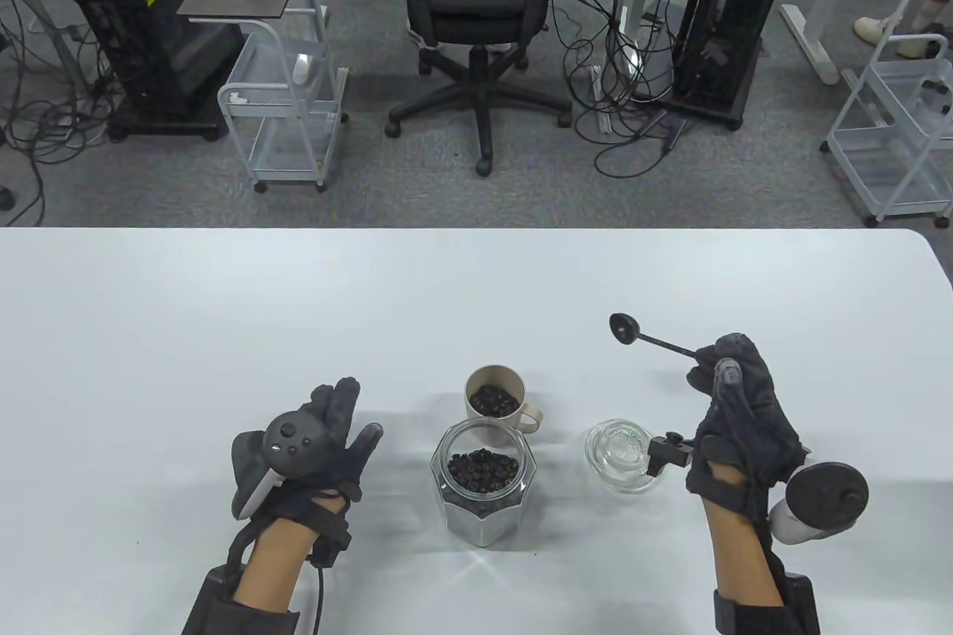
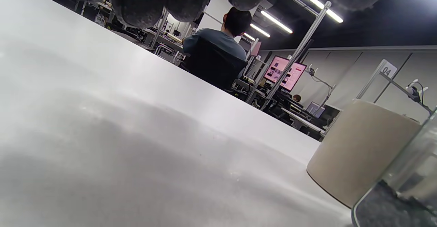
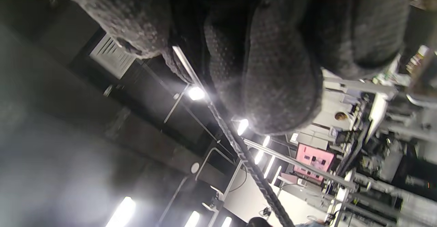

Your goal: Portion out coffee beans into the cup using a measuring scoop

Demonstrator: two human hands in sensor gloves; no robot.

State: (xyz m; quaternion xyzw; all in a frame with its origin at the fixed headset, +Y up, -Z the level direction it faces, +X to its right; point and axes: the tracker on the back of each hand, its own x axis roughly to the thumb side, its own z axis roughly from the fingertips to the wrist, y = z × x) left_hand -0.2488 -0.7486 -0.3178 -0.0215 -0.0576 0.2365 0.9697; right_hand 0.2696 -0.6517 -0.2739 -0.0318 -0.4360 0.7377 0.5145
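- We see the cup, the open jar and the glass lid clustered mid-table; cup and jar stand just apart, leaving too narrow a gap for a hand.
- From the jar, the lid lies at three o'clock, with a passable lane between them.
- The left hand lies flat at nine o'clock of the jar, with bare table between.
- The right hand grips the scoop aloft at two o'clock, its bowl over bare table.
- Toward twelve o'clock, beyond the cup, the table lies bare to its far edge.
- Both jar and cup mouths stand unobstructed from above.
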